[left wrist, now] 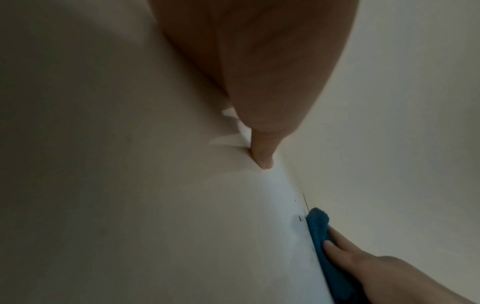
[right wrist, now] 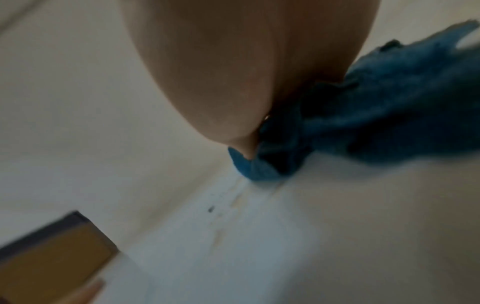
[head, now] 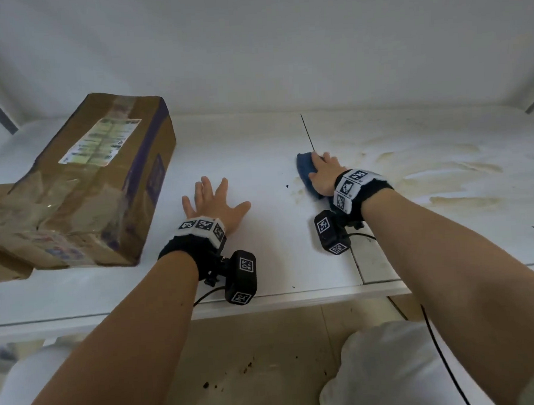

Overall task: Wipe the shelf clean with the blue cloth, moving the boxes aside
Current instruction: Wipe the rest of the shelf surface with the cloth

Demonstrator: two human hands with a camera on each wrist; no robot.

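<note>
The white shelf (head: 257,159) runs across the head view. My right hand (head: 324,174) presses the bunched blue cloth (head: 305,169) flat on it, right of centre, with the fingers lying over the cloth (left wrist: 320,232). The cloth (right wrist: 376,107) trails out beside my palm in the right wrist view. My left hand (head: 211,202) lies flat on the bare shelf with its fingers spread, holding nothing. A taped brown cardboard box (head: 82,184) with a label stands at the left, a short way from my left hand, and its corner (right wrist: 52,253) shows in the right wrist view.
Yellowish smears (head: 443,174) cover the shelf's right half. A thin dark seam (head: 308,132) runs back from the cloth. A second box (head: 0,266) pokes out under the big one at the far left. Tiled floor (head: 267,351) lies below the shelf's front edge.
</note>
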